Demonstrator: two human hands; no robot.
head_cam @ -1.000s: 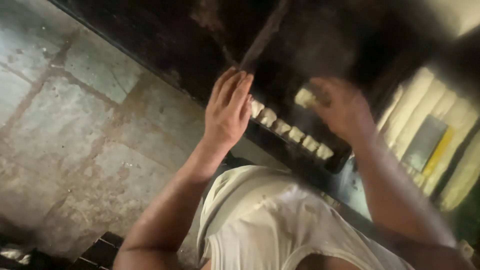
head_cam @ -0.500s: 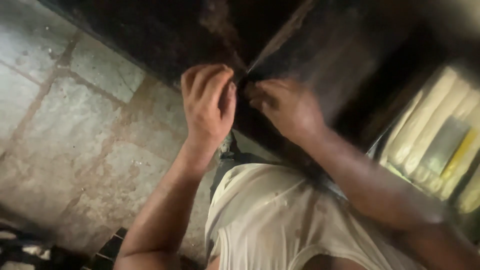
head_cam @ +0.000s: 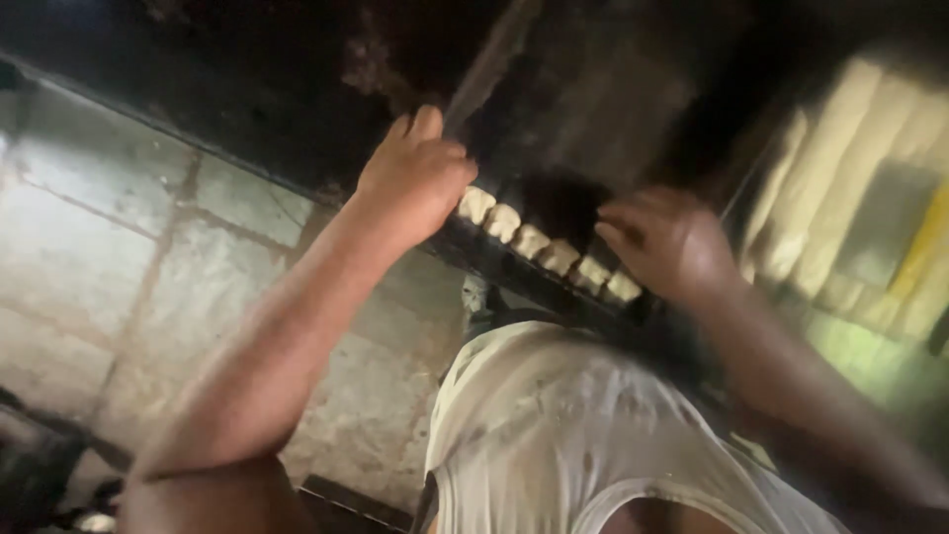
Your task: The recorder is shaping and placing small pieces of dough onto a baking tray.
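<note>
Dark blurred tray [head_cam: 554, 282], left hand [head_cam: 415, 178] gripping rod [head_cam: 484, 74]

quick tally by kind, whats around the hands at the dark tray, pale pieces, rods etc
pale pieces in a row along the dark tray edge: 6 visible
thin dark rod at the left hand: 1
dark tray: 1
hands, with the right hand: 2
total: 10

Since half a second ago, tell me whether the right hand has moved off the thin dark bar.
Yes. The right hand has drawn rightward from the thin dark bar, exposing the pale pieces; the left hand stays there.
</note>
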